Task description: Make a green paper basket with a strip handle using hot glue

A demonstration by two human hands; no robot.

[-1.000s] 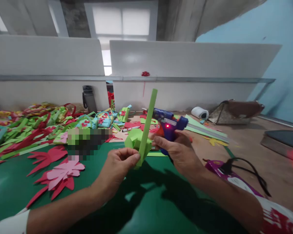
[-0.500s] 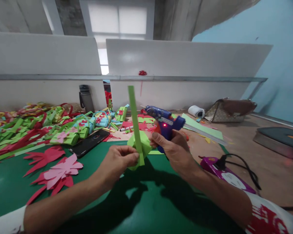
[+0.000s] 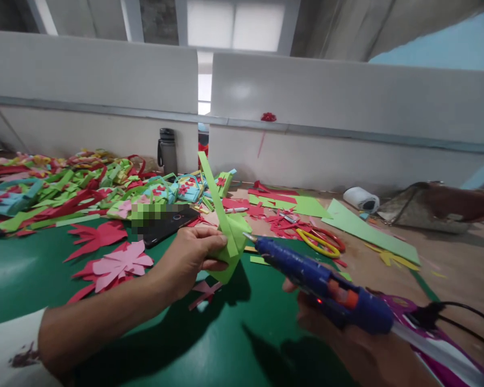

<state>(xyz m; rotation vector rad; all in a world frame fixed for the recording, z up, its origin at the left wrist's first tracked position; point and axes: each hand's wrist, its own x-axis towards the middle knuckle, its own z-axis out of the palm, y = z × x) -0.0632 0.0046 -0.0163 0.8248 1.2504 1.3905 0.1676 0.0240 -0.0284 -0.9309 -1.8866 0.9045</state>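
My left hand (image 3: 199, 251) pinches a light green folded paper piece (image 3: 234, 244), from which a long green paper strip (image 3: 213, 185) sticks up, leaning left. In my right hand (image 3: 326, 322) is a blue hot glue gun (image 3: 326, 285) with a red light lit and a clear glue stick in its rear. The gun's nozzle points left, close to the right edge of the paper piece. Whether nozzle and paper touch, I cannot tell. Below the paper lies a small pink paper cutout (image 3: 206, 290) on the green mat (image 3: 177, 344).
Pink and red paper flowers (image 3: 123, 266) lie left, by a black phone (image 3: 171, 223). Behind are a heap of paper bags (image 3: 80, 188) and a grey bottle (image 3: 168, 153). Yellow-handled scissors (image 3: 318, 244), green sheets (image 3: 373, 231) and a purple power strip (image 3: 399, 306) lie right.
The glue gun has moved from behind the paper to its right, nearer me and lower. The green strip tilts more to the left, and the view has turned left.
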